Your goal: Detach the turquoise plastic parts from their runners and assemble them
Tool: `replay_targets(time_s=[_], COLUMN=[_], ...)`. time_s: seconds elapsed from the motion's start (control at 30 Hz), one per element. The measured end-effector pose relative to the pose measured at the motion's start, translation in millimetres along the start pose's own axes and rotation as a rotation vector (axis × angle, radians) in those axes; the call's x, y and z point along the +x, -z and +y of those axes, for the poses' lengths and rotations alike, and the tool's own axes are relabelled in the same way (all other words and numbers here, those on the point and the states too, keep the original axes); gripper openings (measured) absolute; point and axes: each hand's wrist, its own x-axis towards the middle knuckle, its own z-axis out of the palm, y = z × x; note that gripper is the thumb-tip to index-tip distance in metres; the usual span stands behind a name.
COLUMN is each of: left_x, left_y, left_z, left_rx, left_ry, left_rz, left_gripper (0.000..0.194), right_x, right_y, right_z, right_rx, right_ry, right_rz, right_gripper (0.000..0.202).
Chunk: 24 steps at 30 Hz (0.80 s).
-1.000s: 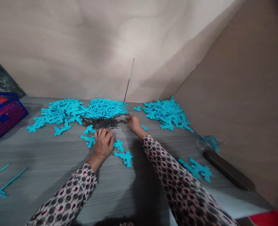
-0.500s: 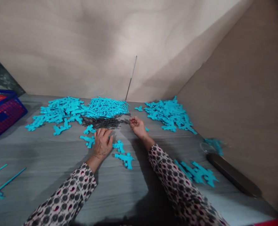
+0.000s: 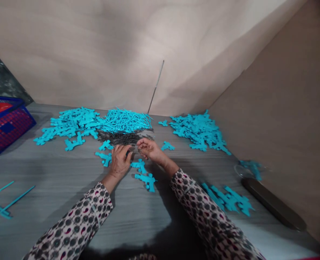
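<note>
My left hand (image 3: 119,159) is closed, fingers curled down over the table beside the cyan toy gun pieces. A small dark bit shows by its thumb, but I cannot make out what it is. Facing it, my right hand (image 3: 151,151) has thumb and fingertips drawn together; anything pinched there is too small to name. Just beyond both hands spreads a heap of thin black pieces (image 3: 116,138). Flat toy gun pieces lie close by: one (image 3: 103,158) left of my left hand, another (image 3: 147,181) nearer me, and one (image 3: 167,145) past my right wrist.
Behind the black heap is a pile of thin cyan sticks (image 3: 126,121). Cyan gun pieces are piled at left (image 3: 75,122) and right (image 3: 199,131). A blue basket (image 3: 11,133) stands far left. A long dark object (image 3: 273,204) lies by the right wall.
My right hand has moved left from the edge of the black heap, close to my left hand. The left hand's fingers have shifted slightly. The whole view has shifted a little.
</note>
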Motion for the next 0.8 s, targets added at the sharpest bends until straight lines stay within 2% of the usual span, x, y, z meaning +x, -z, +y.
replay_targets(time_s=[0.2, 0.33, 0.43, 0.5, 0.57, 0.6, 0.7, 0.8], left_x=[-0.5, -0.2, 0.2, 0.1, -0.3, -0.6, -1.5, -1.8], left_y=[-0.2, 2.7, 5.0, 5.4, 4.8, 4.2, 2.6, 1.8], left_z=[0.1, 2.6, 3.7, 4.0, 4.4, 4.7, 5.7, 6.7], left_rx=[0.035, 0.096, 0.119, 0.130, 0.138, 0.141, 0.137, 0.120], left_ry=[-0.035, -0.048, -0.053, -0.053, -0.051, -0.050, -0.044, -0.044], left_rz=[-0.035, -0.051, -0.063, -0.067, -0.061, -0.056, -0.036, -0.041], left_gripper=[0.019, 0.021, 0.023, 0.024, 0.024, 0.024, 0.023, 0.021], right_x=[1.7, 2.3, 9.5, 21.6, 38.6, 48.2, 76.5, 99.5], right_y=[-2.1, -5.1, 2.3, 17.9, 41.6, 54.9, 89.9, 106.1], right_z=[-1.5, 9.4, 16.8, 16.3, 11.3, 7.8, -0.9, -2.0], right_rx=[0.053, 0.049, -0.049, -0.297, -0.698, -0.780, -0.922, -1.038], right_ry=[-0.005, 0.012, 0.046, 0.057, 0.010, -0.023, -0.135, -0.254], right_rz=[0.016, 0.063, 0.073, 0.197, 0.463, 0.529, 0.626, 0.624], right_gripper=[0.032, 0.031, 0.027, 0.021, 0.018, 0.018, 0.020, 0.017])
